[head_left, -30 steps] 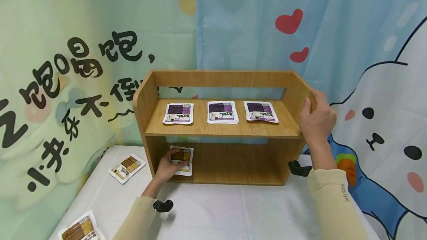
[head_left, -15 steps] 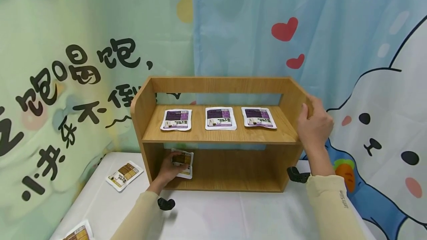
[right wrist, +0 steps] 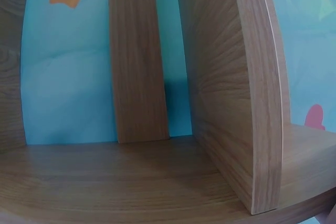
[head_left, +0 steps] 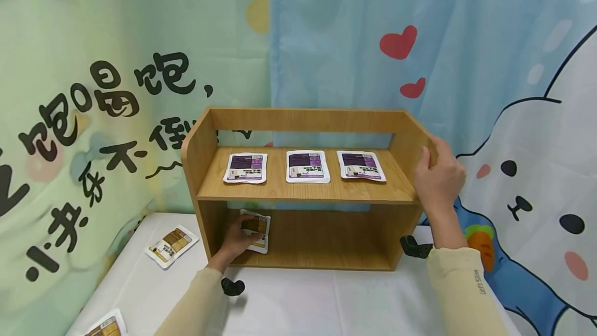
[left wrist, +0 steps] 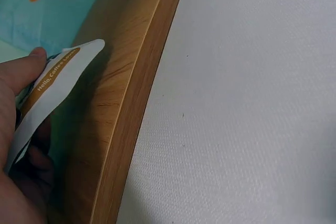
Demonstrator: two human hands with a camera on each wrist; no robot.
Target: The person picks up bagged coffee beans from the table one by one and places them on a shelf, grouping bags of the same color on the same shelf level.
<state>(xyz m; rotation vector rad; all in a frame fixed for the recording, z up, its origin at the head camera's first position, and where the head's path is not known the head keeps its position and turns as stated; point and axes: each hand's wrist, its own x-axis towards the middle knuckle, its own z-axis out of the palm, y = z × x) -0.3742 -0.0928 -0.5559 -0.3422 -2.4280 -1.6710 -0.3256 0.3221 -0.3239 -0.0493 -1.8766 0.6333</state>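
Observation:
My left hand (head_left: 238,237) pinches a white and brown coffee sachet (head_left: 261,226) inside the lower left of a wooden two-tier shelf (head_left: 308,193). In the left wrist view the thumb presses one face of the sachet (left wrist: 58,80), marked "Hello, Coffee", and the other fingers are behind it. The sachet is tilted there; whether it touches the lower board cannot be told. My right hand (head_left: 440,178) grips the shelf's right side panel (head_left: 412,152), thumb on the inner side. The right wrist view shows the panels and no hand.
Three purple and white sachets lie in a row on the upper tier: left (head_left: 245,168), middle (head_left: 308,166) and right (head_left: 361,165). Two brown sachets lie on the white table, one left of the shelf (head_left: 171,246), one at the near left (head_left: 108,325). Printed curtains (head_left: 336,30) hang behind.
The head view has shifted, so the scene sits lower. My left hand and its sachet have moved slightly inward and to the right in the lower tier. The right hand keeps its grip.

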